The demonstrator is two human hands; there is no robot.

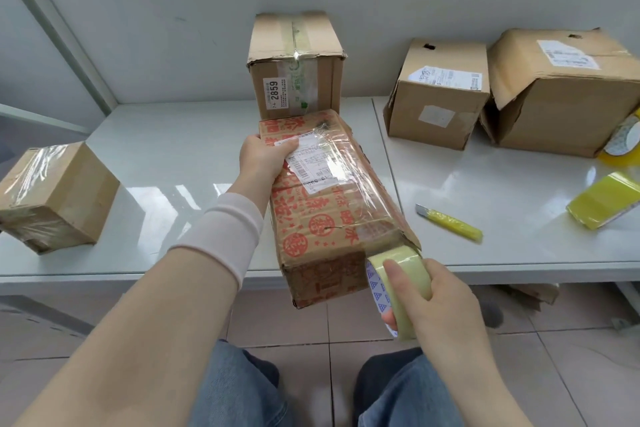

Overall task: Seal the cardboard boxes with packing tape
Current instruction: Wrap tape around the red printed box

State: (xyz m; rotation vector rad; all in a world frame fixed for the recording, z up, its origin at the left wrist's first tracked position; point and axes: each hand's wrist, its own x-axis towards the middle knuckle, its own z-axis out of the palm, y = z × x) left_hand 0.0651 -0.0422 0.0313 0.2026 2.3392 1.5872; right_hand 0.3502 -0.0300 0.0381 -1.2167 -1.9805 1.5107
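A person's left hand closes its grip around the far end of a long cardboard box printed with red characters, thumb on the white shipping label on top. The box lies lengthwise on a white tabletop, its near end jutting past the edge over the person's knees. The right hand grips a pale yellow packing tape roll, pressed against the box's near right corner. Just behind stands a taped box labelled 2859. A small tape-wrapped box sits at far left. To the right lie a yellow utility knife, two more labelled boxes and a yellow tape roll.
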